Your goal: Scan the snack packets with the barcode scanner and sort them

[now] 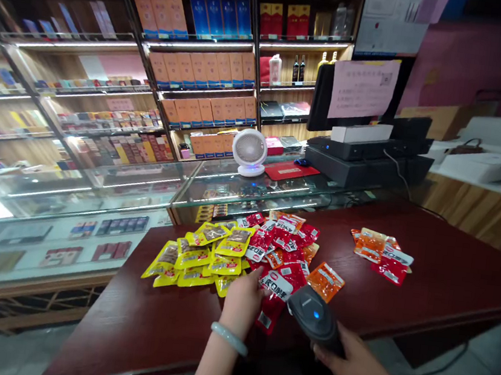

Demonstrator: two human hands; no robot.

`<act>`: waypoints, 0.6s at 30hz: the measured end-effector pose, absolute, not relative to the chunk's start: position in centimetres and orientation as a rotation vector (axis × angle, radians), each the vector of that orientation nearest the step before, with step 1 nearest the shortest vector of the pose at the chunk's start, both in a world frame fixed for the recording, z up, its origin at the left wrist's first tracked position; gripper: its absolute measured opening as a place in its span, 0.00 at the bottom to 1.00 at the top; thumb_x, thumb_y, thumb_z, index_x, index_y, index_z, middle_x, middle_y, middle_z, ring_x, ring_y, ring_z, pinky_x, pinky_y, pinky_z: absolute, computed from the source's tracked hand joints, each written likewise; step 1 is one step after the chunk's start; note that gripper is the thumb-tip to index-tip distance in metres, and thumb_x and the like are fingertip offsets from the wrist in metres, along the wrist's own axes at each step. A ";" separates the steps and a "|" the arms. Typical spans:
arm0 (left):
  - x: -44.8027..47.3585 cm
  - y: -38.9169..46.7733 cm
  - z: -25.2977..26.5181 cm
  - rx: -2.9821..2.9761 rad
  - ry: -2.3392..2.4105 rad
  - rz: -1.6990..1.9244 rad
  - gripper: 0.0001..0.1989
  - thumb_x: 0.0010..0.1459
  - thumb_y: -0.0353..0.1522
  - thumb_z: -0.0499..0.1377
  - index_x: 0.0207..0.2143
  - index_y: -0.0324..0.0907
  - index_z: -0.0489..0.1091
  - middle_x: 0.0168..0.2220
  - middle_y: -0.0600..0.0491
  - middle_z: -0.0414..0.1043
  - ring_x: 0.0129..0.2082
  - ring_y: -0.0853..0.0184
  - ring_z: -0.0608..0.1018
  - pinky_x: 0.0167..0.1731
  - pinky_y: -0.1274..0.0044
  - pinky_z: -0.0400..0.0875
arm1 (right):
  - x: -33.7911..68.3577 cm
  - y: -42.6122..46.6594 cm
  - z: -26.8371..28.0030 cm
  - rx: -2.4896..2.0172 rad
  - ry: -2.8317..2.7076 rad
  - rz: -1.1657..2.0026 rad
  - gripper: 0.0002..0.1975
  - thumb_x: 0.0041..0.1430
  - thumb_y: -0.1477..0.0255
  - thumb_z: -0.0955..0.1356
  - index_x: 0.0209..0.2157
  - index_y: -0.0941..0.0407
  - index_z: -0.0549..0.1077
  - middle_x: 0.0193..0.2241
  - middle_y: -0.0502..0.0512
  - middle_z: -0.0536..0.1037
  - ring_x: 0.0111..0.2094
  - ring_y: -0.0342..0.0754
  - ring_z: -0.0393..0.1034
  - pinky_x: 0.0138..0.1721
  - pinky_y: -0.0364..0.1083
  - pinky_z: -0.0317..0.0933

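1. Desk [134, 319]: qty 1, dark red-brown; all the pkts lay on it.
2. Barcode scanner [313, 317]: qty 1. Looked rigid, fairly light; handle prob. the best hold. R hand [353, 355] was closed round it there, head over the desk's near edge.
3. Yellow snack packets [191, 256]: heaped L of the red ones. Prob. light, soft, a bit slick; best pinched by a flat sealed edge, since a squeeze might've crushed the contents. Approx. 9 showed; overlap may've hidden more.
4. Red snack packets [267, 311]: in a loose heap touching the yellow, w/ a few orange mixed in. Prob. floppy, slippery, light; corner or seal the best grip. Approx. 12, no exact count poss. L hand [243, 299] was part-curled at this heap, index finger out; couldn't tell if it gripped any.
5. Orange snack packet [325, 282]: 1 lay just beyond the scanner; likely same feel, edge hold. Mixed red/orange cluster [369, 246], far R: at least 4.
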State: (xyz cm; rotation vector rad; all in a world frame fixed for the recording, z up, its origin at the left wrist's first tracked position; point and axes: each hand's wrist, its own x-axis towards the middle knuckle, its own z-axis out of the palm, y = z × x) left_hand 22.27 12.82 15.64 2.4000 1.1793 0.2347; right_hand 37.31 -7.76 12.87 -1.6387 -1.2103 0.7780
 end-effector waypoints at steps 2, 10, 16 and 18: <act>21.2 12.9 15.7 2.309 1.178 0.235 0.09 0.56 0.33 0.61 0.39 0.45 0.76 0.30 0.53 0.78 0.33 0.64 0.78 0.33 0.77 0.63 | 37.7 -7.2 12.9 -1.650 -1.215 0.813 0.23 0.57 0.51 0.70 0.42 0.55 0.78 0.38 0.60 0.83 0.45 0.63 0.77 0.49 0.56 0.70; 19.0 12.2 14.3 1.861 1.249 0.686 0.16 0.59 0.44 0.57 0.26 0.45 0.59 0.16 0.62 0.61 0.16 0.72 0.67 0.21 0.81 0.56 | 39.3 -5.7 14.8 -1.684 -1.245 0.777 0.24 0.57 0.52 0.70 0.45 0.58 0.75 0.42 0.62 0.82 0.44 0.61 0.76 0.45 0.54 0.70; 23.4 10.1 13.9 1.672 1.154 0.818 0.16 0.59 0.46 0.56 0.29 0.46 0.55 0.14 0.65 0.56 0.12 0.73 0.62 0.17 0.81 0.52 | 38.6 -9.4 14.5 -1.595 -1.172 0.855 0.19 0.61 0.53 0.68 0.38 0.56 0.71 0.31 0.54 0.77 0.25 0.47 0.72 0.29 0.46 0.69; 25.3 9.5 13.6 1.730 1.094 0.896 0.16 0.59 0.44 0.57 0.28 0.45 0.55 0.16 0.65 0.55 0.15 0.74 0.61 0.19 0.81 0.53 | 38.8 -10.8 13.9 -1.606 -1.175 0.859 0.19 0.60 0.53 0.69 0.37 0.55 0.70 0.28 0.51 0.75 0.23 0.45 0.70 0.27 0.44 0.67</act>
